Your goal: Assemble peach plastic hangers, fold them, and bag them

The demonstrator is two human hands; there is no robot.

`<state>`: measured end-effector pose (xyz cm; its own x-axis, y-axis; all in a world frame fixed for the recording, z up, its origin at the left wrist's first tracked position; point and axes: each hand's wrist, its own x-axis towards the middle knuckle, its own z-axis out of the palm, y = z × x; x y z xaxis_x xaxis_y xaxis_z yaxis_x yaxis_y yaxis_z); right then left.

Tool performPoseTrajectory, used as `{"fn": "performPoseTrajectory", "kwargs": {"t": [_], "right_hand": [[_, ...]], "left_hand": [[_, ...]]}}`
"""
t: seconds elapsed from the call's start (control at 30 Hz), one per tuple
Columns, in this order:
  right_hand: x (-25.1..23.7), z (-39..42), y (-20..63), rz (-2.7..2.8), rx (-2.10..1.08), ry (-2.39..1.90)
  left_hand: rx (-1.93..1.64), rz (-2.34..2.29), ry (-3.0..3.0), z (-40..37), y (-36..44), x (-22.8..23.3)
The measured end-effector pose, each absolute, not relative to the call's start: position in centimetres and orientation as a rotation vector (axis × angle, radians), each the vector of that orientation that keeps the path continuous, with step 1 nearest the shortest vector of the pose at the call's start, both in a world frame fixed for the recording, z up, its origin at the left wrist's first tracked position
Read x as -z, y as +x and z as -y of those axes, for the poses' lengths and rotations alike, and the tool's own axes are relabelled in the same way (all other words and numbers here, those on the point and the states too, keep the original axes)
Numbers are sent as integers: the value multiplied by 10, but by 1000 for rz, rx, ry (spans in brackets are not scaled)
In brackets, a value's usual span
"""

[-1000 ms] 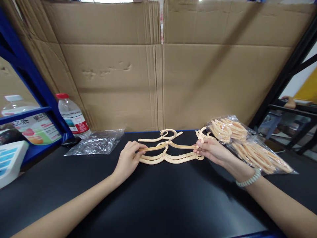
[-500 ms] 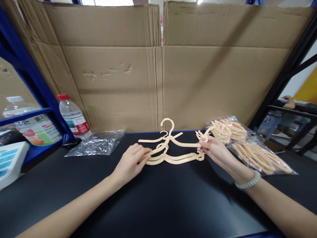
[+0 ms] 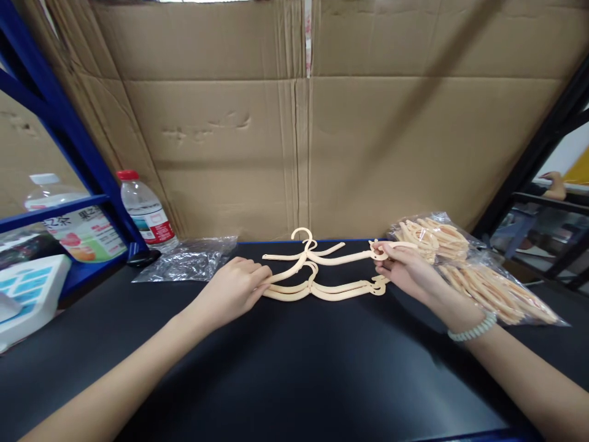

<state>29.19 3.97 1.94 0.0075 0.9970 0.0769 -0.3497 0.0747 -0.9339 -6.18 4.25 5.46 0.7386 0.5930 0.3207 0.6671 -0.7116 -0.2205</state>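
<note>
Beige and seemingly plastic, the hanger is over the black table, its ends pinched by the left hand and the right hand. It should be light, rather stiff and perhaps a little slippery; I would hold it near the ends. I count two filled bags, one crumpled bag, two bottles; the overlapping hangers nearby I cannot count surely.
</note>
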Motion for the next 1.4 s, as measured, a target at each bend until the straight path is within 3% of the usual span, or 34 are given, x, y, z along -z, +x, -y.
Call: {"fn": "performPoseTrajectory", "kwargs": {"t": [0.23, 0.57, 0.9, 1.13, 1.27, 1.4], "right_hand": [[-33, -39, 322, 1225, -1321, -1162], [-44, -35, 333, 2258, -938, -1397], [-37, -37, 330, 2313, -800, -1499], [-38, -30, 315, 2259, -486, -1543], [-27, -19, 285, 2247, -249, -1362], [-11, -8, 258, 2404, -240, -1332]], "left_hand": [[135, 975, -2612, -45, -71, -61], [-34, 966, -2813, -37, -64, -62], [-71, 1050, -2791, -35, -65, -57], [96, 1022, -2777, -22, -51, -57], [266, 1053, -2836, -4, -31, -35], [215, 1169, -2902, 8, -21, -8]]}}
